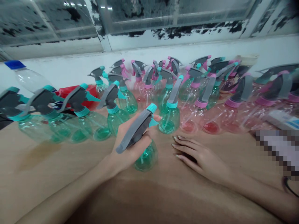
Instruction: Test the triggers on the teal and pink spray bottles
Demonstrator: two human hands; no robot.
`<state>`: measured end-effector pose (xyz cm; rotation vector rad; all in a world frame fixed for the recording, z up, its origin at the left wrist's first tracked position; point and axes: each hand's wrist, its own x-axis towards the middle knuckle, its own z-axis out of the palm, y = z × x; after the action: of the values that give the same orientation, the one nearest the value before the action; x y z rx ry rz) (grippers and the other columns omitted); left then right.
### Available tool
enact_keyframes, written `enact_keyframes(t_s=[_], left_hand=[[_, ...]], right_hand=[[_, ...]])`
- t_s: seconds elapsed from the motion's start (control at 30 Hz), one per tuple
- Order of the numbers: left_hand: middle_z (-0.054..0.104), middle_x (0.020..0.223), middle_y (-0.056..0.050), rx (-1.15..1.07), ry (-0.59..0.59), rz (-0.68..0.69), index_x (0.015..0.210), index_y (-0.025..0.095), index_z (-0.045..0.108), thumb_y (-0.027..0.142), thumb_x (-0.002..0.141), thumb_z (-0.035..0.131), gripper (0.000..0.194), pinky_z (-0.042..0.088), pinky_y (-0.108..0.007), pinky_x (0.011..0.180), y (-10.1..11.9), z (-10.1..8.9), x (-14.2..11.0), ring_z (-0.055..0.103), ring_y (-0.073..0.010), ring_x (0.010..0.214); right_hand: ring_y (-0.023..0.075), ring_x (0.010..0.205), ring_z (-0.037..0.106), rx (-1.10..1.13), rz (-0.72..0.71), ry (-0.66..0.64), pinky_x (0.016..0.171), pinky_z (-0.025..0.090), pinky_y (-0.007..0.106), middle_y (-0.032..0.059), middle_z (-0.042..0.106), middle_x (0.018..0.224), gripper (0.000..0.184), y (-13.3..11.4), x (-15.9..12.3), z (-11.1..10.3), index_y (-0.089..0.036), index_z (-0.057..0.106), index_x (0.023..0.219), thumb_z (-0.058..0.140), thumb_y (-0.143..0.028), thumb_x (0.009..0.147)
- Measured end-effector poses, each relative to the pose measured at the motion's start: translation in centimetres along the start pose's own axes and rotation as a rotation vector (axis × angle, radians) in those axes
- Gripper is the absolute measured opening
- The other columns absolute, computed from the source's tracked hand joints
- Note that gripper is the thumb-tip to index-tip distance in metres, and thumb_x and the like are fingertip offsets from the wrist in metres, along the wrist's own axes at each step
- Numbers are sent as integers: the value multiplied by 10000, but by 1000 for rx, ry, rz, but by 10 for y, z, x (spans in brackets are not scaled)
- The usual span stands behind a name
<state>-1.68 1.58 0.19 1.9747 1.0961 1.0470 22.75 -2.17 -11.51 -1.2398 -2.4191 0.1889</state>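
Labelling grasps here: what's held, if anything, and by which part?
Left hand: a green spray bottle, gripped around the neck, under the grey spray head. Right hand holds nothing, resting on the table.

The left hand [130,152] grips a green spray bottle [149,158], with the right hand [202,155] at its three o'clock and pink bottles [211,123] at two.

Looks like a workshop or packing spot, can't really tell which. Tons of matching spray bottles [170,119] are crammed onto one wood-look surface [77,183], with grubby, black-blotched glass panes [149,15] behind.
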Motion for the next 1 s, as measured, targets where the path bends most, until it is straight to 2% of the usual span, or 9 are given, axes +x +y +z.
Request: enact_keyframes(t_s=[0.1,0.23,0.3,0.43,0.6,0.73,0.83,0.93,1.0], left_hand=[[682,732,15,-12,12,-29,1051,225,654,198,743,550,326,499,-253,504,-1,5,0,585,-130,508],[725,1000,-23,-4,94,-1,1143,215,589,236,765,616,380,591,-273,712,-7,12,-2,701,-157,735],[718,1017,-31,17,117,21,1167,214,562,269,760,650,419,593,-290,784,-10,14,-4,713,-172,809],[712,999,-46,150,147,-2,1210,220,540,365,739,682,512,584,-359,797,-15,14,-8,704,-231,892],[687,984,-37,276,138,10,1254,252,514,450,740,689,578,556,-399,765,-21,10,-16,666,-252,863],[653,1100,-55,272,89,34,1304,240,477,453,785,651,587,505,-426,903,-22,1,-29,630,-255,992],[664,1104,-43,324,92,29,1236,250,517,447,831,631,465,496,-403,914,-21,-7,-35,627,-244,1037],[676,1043,-35,408,128,34,1059,240,595,442,824,651,315,500,-387,872,-17,-14,-33,638,-250,997],[677,938,-27,473,158,30,946,227,614,452,818,656,262,497,-387,825,-14,-16,-28,647,-251,901]], right_hand=[[240,1331,473,-7,-6,3,1095,430,462,87,599,1363,346,1,0,1,-186,619,1265,457,-315,988],[240,1335,468,-8,-23,9,1095,427,465,86,603,1359,343,2,0,2,-184,618,1263,448,-308,992],[241,1333,470,-8,-30,12,1094,427,467,91,603,1358,346,1,1,2,-178,616,1264,443,-306,993],[241,1322,484,-4,-34,19,1093,426,458,94,619,1337,348,0,3,1,-167,621,1256,440,-309,994],[250,1287,520,5,-41,28,1064,450,450,105,646,1296,329,-2,5,-2,-158,641,1223,467,-297,980],[257,1189,600,47,25,57,984,505,452,88,670,1249,286,-6,9,-15,-212,666,1180,506,-288,956],[253,1021,674,64,131,159,889,541,442,81,702,1152,277,-11,18,-31,-208,665,1158,513,-312,950],[231,844,697,66,238,274,788,555,410,99,708,1069,299,-17,34,-49,-175,651,1150,526,-348,940],[241,861,695,64,280,314,811,541,416,120,705,1088,362,-20,45,-59,-151,612,1217,546,-359,929]])
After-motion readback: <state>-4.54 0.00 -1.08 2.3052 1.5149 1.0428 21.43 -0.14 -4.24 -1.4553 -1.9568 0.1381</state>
